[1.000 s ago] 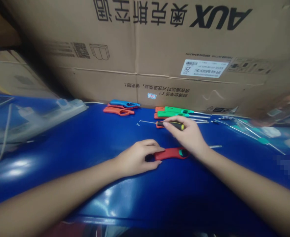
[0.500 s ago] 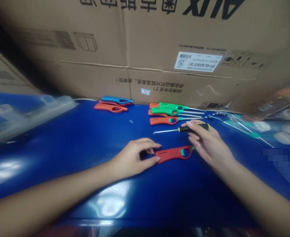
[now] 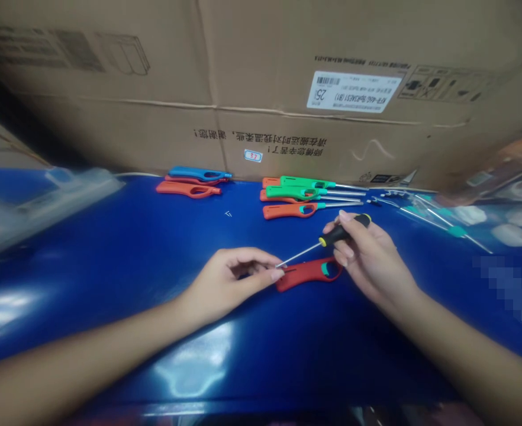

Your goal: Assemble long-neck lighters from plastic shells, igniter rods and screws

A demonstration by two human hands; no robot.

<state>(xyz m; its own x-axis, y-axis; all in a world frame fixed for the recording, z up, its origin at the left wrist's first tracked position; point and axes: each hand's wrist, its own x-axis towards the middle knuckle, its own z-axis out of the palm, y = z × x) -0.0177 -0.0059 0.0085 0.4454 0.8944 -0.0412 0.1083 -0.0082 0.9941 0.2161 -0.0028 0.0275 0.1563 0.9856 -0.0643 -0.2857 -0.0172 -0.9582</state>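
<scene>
My right hand is closed round the black and yellow handle of a screwdriver, whose thin shaft slants down to the left. At its tip, the thumb and fingers of my left hand are pinched together. Whether a small part is also between them I cannot make out. Just below the shaft lies a red lighter with a teal trigger, flat on the blue table. Its left end is beside my left fingertips, and its right end runs behind my right hand.
Several orange and green long-nosed lighters lie at the back against a cardboard box. Blue and orange handles lie left of them. Metal rods with teal parts and a plastic bag are at right. Clear plastic stands at left.
The screwdriver tip has come down and left to my left fingers, and its handle now tilts up to the right. My left thumb and fingers have closed together at the tip.
</scene>
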